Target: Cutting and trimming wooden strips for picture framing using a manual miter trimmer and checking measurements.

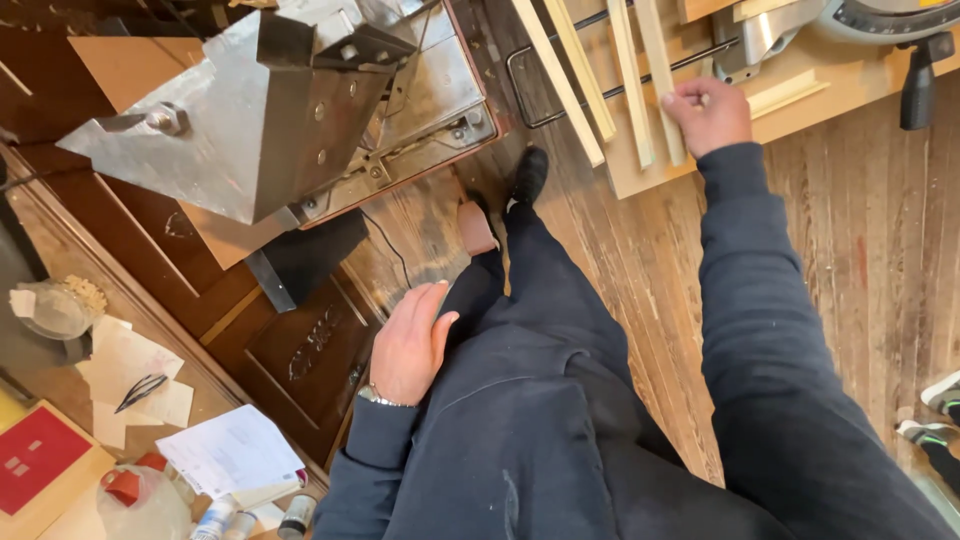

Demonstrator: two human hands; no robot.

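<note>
My right hand (710, 112) reaches out to a pale wooden strip (662, 80), fingers curled on its near end. The strip lies with several other thin strips (570, 75) on a light wooden bench top (790, 110). My left hand (408, 345) hangs flat against my dark trouser leg, fingers together and holding nothing; a watch sits at its wrist. Both arms are in dark blue sleeves. My legs and dark shoes (528, 175) stand on a worn plank floor.
A miter saw (860, 25) sits at the bench's far right. A grey metal machine (260, 110) stands at upper left over dark wooden door panels (300, 350). Papers, scissors (140, 392), bottles and a glass jar (55, 310) crowd the lower left. Another person's shoe (940, 400) shows at the right edge.
</note>
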